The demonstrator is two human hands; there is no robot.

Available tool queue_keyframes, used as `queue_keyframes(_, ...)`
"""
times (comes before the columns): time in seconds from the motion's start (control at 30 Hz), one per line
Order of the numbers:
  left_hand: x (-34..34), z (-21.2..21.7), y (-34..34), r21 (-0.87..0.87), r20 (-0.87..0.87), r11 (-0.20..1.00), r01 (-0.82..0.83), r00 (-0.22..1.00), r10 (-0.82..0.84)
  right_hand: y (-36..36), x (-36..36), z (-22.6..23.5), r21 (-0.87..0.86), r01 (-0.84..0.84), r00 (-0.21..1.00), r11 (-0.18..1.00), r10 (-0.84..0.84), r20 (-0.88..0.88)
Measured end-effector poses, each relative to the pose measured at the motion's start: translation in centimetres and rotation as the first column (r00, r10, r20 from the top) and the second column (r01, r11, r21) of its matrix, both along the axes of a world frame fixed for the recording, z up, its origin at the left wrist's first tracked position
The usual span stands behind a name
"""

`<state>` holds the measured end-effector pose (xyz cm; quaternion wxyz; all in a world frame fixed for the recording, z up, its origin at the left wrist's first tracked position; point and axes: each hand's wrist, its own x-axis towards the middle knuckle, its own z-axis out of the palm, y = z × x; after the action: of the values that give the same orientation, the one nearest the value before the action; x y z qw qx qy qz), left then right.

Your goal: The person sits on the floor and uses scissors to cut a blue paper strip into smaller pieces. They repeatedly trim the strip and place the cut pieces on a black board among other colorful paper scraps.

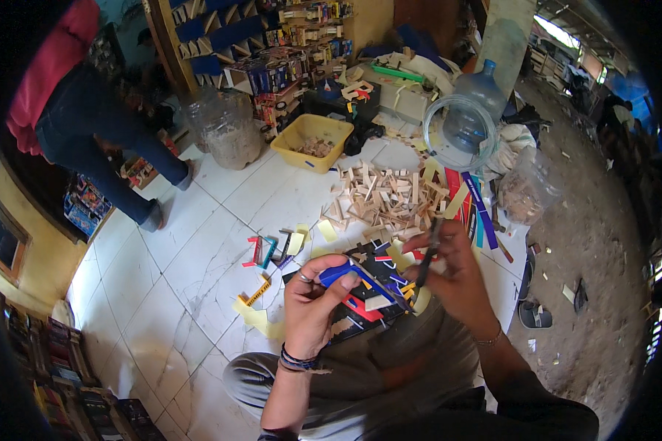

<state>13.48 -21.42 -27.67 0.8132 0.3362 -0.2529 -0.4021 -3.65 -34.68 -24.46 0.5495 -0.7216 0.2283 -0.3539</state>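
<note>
My left hand [309, 301] pinches a blue strip-like piece [338, 272] between thumb and fingers, above a black board [379, 327] in front of my legs. My right hand [452, 268] is closed around a slim dark tool [428, 257], smeared by motion, so its kind does not show. The tool's lower end is near the far end of the blue piece; whether they touch I cannot tell. Small red, blue and white strips lie on the board under both hands. Left of it are bent red and teal pieces [261, 251] and a yellow-orange one [257, 290].
A heap of small wooden pieces [390, 195] lies beyond the board, with long coloured strips [482, 209] at its right. Farther back stand a yellow tub [290, 160], a clear plastic container [228, 143] and a blue water jug [478, 103]. A person [88, 125] stands at left.
</note>
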Motion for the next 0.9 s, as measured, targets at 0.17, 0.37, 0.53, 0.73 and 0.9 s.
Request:
queue_keyframes(0.17, 0.0, -1.1, 0.3, 0.036, -0.011, 0.998, 0.054, 0.998, -0.054, 1.2, 2.1, -1.8, 0.185, -0.213, 0.971, 0.959, 0.228, -0.066)
queue_keyframes(0.37, 0.7, -1.8, 0.3, 0.028, 0.026, 0.999, 0.023, 0.999, -0.024, 1.7, 2.1, -1.9, 0.098, -0.152, 0.982, 0.984, 0.162, -0.102)
queue_keyframes(0.53, 1.2, -1.7, 0.7, 0.012, 0.007, 0.999, -0.037, 0.999, 0.037, 2.1, 0.4, 0.5, -0.457, -0.048, 0.964, 0.888, -0.078, -0.253)
queue_keyframes(0.73, 1.7, -1.7, 0.7, 0.066, 0.084, 0.994, -0.082, 0.993, 0.077, 3.0, -1.6, 1.2, -0.286, -0.431, 0.781, 0.856, 0.195, -0.593)
queue_keyframes(0.9, 1.4, -1.5, 0.8, 0.071, 0.096, 0.995, -0.07, 0.993, 0.063, 2.3, -1.1, 0.2, -0.153, -0.505, 0.718, 0.849, 0.316, -0.62)
